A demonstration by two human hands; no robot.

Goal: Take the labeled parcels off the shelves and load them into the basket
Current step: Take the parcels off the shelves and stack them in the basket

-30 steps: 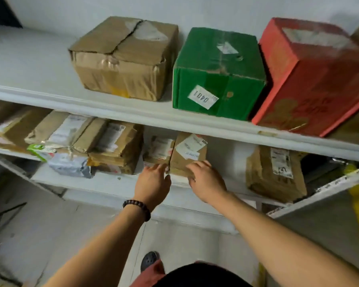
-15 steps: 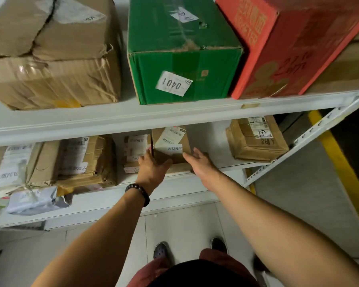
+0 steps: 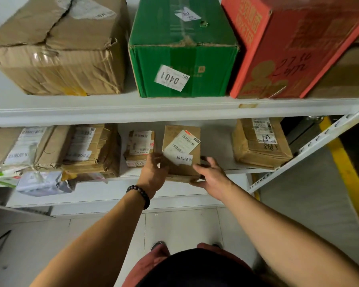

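Observation:
A small brown parcel (image 3: 181, 141) with a white barcode label stands at the front edge of the lower shelf (image 3: 232, 169). My left hand (image 3: 153, 175) grips its left side, fingers curled onto the front. My right hand (image 3: 212, 179) holds its right lower corner, thumb under the box and fingers on its side. Another small labeled parcel (image 3: 140, 146) sits just left of it, and a brown labeled parcel (image 3: 259, 141) lies to the right. No basket is in view.
The upper shelf (image 3: 174, 110) carries a crumpled brown box (image 3: 56, 50), a green box (image 3: 180, 48) marked 0401 and a red box (image 3: 288, 44). Several labeled parcels and bags (image 3: 50, 150) crowd the lower shelf's left. A slanted white shelf post (image 3: 311, 146) and yellow floor stripe (image 3: 344, 172) are at the right.
Both hands have closed in on the small parcel's sides and drawn it to the shelf's front edge. The camera has moved closer to the shelves.

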